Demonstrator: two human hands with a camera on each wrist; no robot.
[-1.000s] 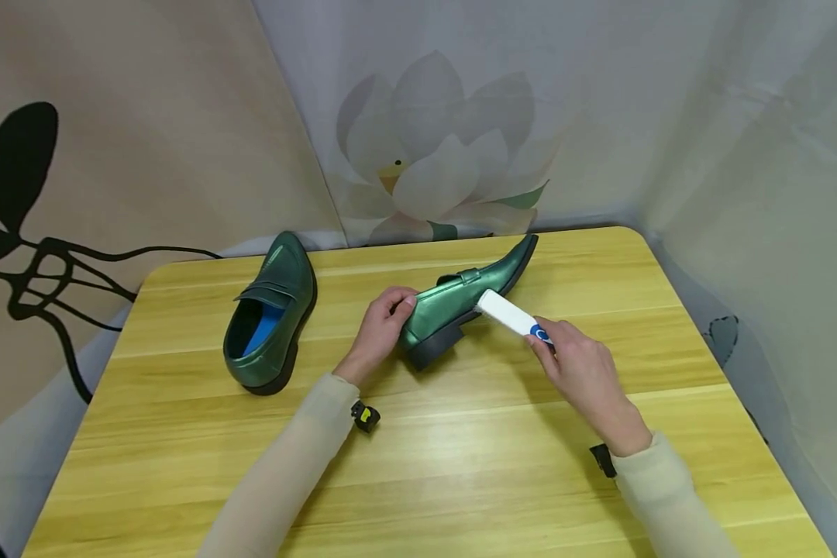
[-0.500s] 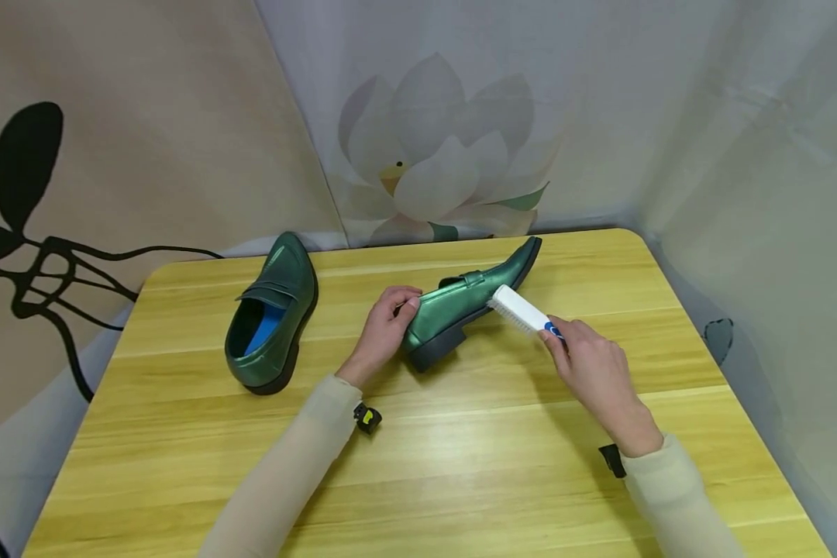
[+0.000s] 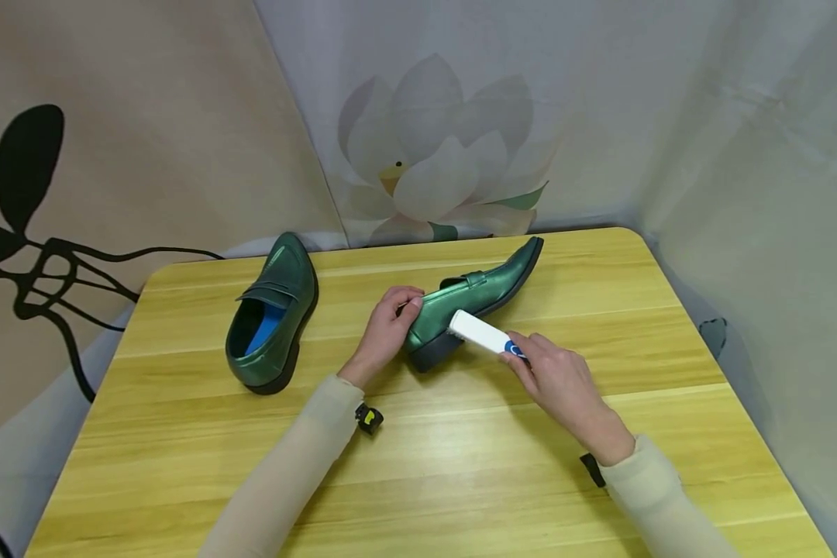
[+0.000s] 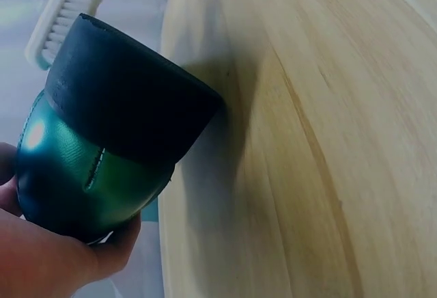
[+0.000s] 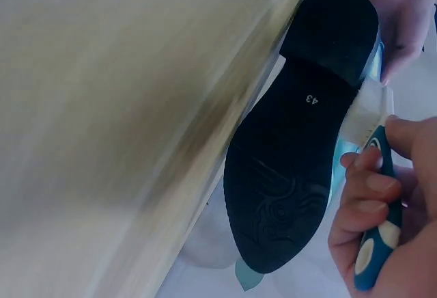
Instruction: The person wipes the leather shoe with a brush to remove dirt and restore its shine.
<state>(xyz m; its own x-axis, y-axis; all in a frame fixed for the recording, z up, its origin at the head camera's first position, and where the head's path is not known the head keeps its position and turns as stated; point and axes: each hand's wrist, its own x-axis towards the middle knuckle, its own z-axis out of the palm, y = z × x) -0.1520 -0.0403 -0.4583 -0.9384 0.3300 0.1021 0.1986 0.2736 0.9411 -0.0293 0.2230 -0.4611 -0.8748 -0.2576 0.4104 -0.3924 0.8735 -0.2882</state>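
Observation:
My left hand (image 3: 385, 329) grips a shiny green loafer (image 3: 484, 293) by its heel end, thumb on the near side. The shoe is tipped on its side with the toe pointing to the far right; its black sole (image 5: 293, 161) shows in the right wrist view. In my right hand (image 3: 561, 380) is a white brush (image 3: 480, 332) with a blue-and-white handle (image 5: 379, 223), fingers curled round it. The bristles lie against the side of the shoe near the heel. In the left wrist view the black heel (image 4: 130, 89) partly hides the brush.
A matching green loafer (image 3: 272, 318) with a blue insole stands upright at the left of the wooden table (image 3: 418, 480). Behind the table hangs a pale curtain (image 3: 586, 116) with a flower print.
The brush first slid along the shoe's side toward the toe, then came back left and nearer, toward the heel. My left hand and the held loafer shifted slightly right.

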